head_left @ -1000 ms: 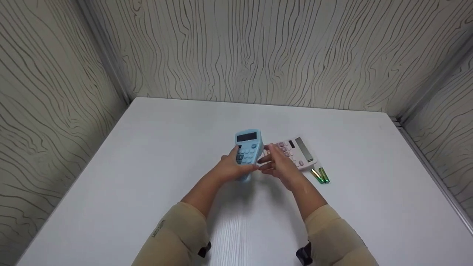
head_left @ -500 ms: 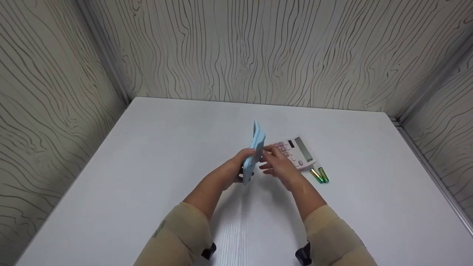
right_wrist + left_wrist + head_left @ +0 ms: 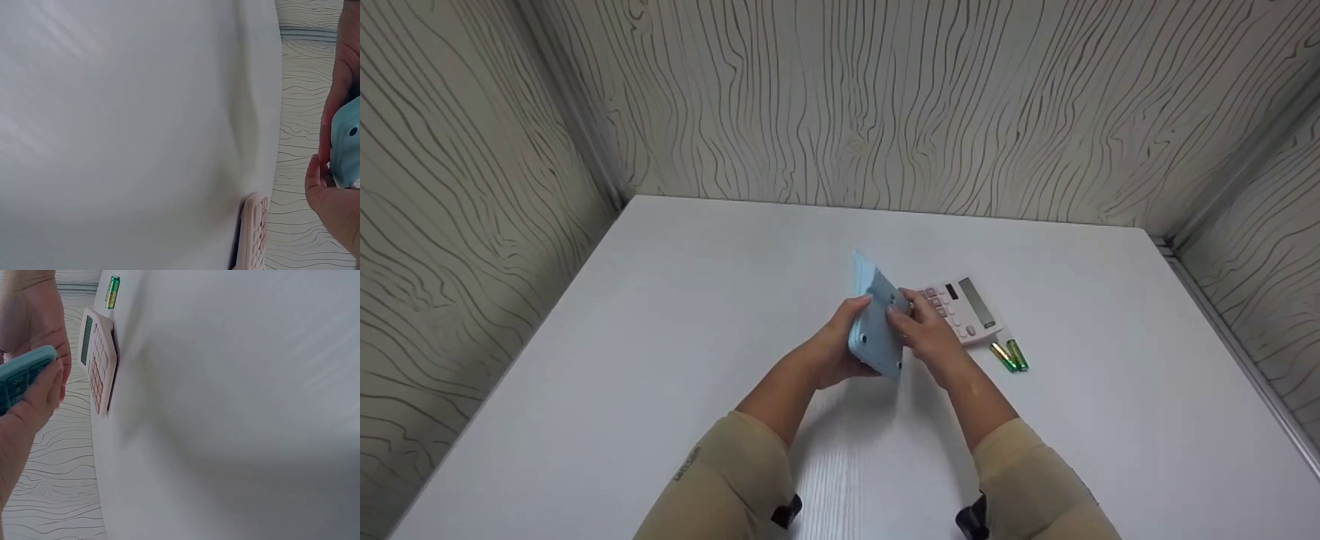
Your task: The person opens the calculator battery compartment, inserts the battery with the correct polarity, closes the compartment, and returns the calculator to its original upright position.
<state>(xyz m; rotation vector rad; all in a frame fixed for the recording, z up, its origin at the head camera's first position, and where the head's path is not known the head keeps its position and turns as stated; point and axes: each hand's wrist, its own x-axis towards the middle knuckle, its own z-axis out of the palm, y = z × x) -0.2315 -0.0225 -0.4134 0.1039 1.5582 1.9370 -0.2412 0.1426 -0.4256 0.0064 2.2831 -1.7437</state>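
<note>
A light blue calculator (image 3: 877,330) is held up off the table, its plain back turned toward the head camera. My left hand (image 3: 836,349) grips its left side, thumb on the edge and fingers beneath. At its right side, my right hand (image 3: 934,337) has the thumb against the back and the fingers at the edge. Dark keys of the blue calculator (image 3: 19,385) show in the left wrist view; a corner of its back shows in the right wrist view. A pink calculator (image 3: 975,304) lies just beyond my right hand, partly covered by it.
Two green and gold batteries (image 3: 1010,355) lie beside the pink calculator's lower right corner. Everything rests on a white table (image 3: 697,285), bounded by wood-grain patterned panels (image 3: 840,105) at the back and sides.
The blue calculator has turned over from its keys and display facing me, through edge-on, to its back facing me. My right hand has come onto its back and right edge.
</note>
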